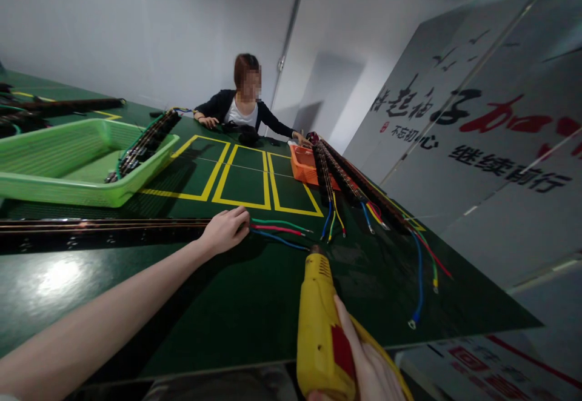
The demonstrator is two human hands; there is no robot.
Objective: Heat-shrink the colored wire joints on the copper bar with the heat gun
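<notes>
Lengthwise, the heat gun straddles the table's near edge.

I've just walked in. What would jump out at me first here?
Probably the bright yellow gun-shaped tool at the bottom, just right of centre, held in the right grip. Next, the light-green basket at the left and the blue wire ending near the tool's nozzle. Bold red and black characters mark the wall at right.
</notes>
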